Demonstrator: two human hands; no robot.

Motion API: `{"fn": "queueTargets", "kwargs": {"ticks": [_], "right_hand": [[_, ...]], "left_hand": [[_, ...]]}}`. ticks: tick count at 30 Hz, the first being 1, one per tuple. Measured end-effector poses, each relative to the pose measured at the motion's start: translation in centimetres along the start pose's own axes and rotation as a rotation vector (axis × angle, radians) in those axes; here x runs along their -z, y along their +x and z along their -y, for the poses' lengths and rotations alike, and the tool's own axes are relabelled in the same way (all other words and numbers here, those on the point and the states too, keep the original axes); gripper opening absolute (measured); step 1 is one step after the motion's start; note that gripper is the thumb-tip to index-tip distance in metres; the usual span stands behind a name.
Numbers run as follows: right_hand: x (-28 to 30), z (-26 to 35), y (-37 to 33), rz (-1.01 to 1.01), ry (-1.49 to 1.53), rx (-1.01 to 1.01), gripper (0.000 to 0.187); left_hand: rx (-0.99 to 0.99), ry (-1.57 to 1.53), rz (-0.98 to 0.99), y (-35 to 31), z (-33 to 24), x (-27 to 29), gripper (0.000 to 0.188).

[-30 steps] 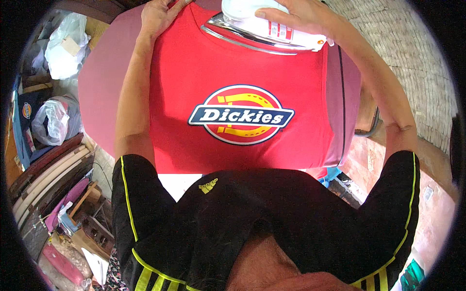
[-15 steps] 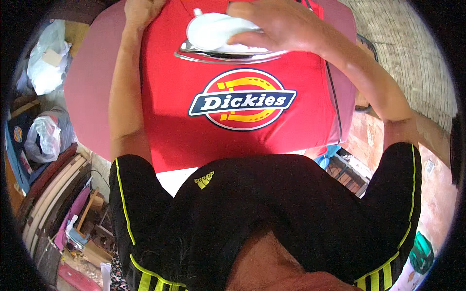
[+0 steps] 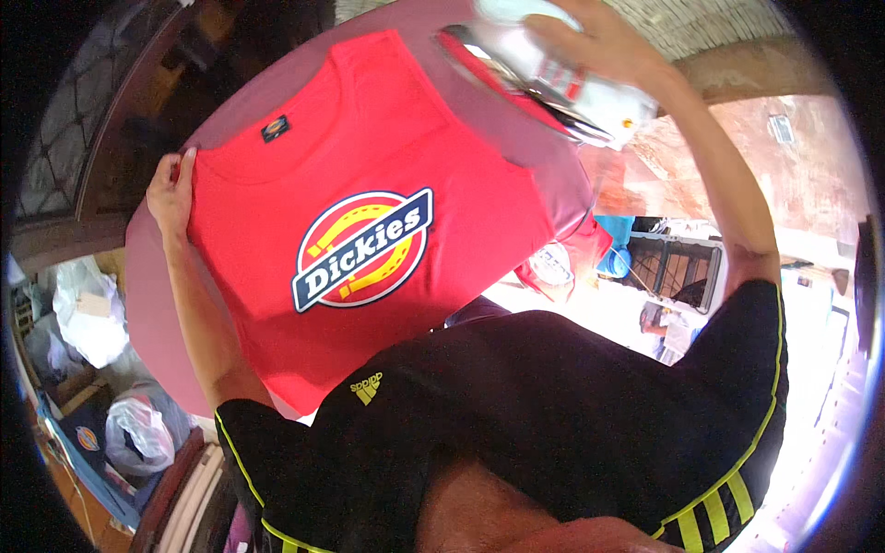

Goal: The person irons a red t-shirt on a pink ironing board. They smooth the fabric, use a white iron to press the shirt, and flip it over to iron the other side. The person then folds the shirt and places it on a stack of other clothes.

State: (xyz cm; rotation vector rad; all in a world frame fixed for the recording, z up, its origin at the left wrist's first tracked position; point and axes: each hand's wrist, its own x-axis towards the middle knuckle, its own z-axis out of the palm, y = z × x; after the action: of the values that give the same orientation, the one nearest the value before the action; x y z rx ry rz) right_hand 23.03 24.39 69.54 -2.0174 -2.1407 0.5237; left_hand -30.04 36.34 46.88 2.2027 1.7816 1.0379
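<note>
A red sleeveless shirt [image 3: 479, 184] lies spread over the mauve-covered board, with a round yellow, white and dark blue print on its chest. My left hand [image 3: 171, 194] is closed on the shirt's left shoulder edge, thumb and fingers pinching the cloth. At the upper right, my right hand [image 3: 599, 41] grips a white clothes iron [image 3: 595, 97] by its handle. The iron is tilted, its shiny plate edge turned toward the shirt, and motion blurs it. It appears lifted off the cloth, near the board's right end.
The mauve board [image 3: 152, 304] has a curved edge. To the left are plastic bags [image 3: 92, 313] and a stack of long boards or folded cloth. A dark crate [image 3: 678, 267] and a blue object [image 3: 616, 244] stand at the right, next to another red printed cloth [image 3: 553, 267].
My right hand has carried the iron off the shirt to the right and tilted it. The view has turned, so the shirt appears slanted and its neckline shows.
</note>
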Motion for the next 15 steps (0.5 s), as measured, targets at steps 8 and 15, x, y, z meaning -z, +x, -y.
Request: {"fn": "queueTargets", "kwargs": {"ticks": [8, 15], "right_hand": [[2.2, -14.7, -5.3, -0.04, 0.463, -0.413, 0.032], [-4.7, -20.6, 1.7, -0.166, 0.388, -0.334, 0.039]], "left_hand": [[-0.024, 0.366, -0.166, -5.1, -5.9, 0.3, 0.06], [0.166, 0.502, -0.108, -19.8, -9.6, 4.4, 0.058]]}}
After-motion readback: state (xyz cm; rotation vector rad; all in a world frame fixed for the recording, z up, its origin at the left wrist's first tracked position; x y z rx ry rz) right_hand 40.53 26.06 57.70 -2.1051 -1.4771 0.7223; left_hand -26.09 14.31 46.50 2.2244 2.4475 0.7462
